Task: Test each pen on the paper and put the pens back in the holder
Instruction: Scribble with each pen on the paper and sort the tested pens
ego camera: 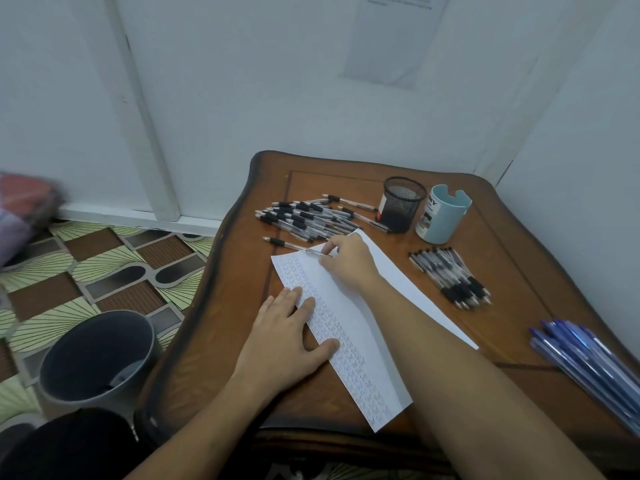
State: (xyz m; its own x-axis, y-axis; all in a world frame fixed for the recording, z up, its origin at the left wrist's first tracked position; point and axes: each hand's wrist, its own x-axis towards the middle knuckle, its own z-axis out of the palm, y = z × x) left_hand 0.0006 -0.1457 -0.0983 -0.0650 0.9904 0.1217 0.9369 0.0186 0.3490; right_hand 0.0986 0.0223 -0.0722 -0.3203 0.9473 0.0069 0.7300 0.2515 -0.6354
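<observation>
Right hand (pixel 346 263) pinches clear black-gripped ballpoint pen (pixel 294 245) at its rear; long axis runs leftward. Left hand (pixel 287 337) flat, pressing scribbled white paper strip (pixel 353 351). Black mesh holder (pixel 401 206) beyond, nearer right hand.

Two holders (pixel 403 202), one paper (pixel 363 341), one bin (pixel 86 341), three pen heaps (pixel 304 218) (plus one loose pen (pixel 294 246)).

Holder mouth: the mesh holder (pixel 403 202) is open on top.
Lane: bare table (pixel 401 251) lies between the holder and my right hand (pixel 346 261), which grips a pen (pixel 294 245).
Left side: the pen pile (pixel 304 218) reaches the holder's foot.
Right side: a blue cup (pixel 441 216) stands just beside the holder, with a pen bundle (pixel 450 275) nearer me.
</observation>
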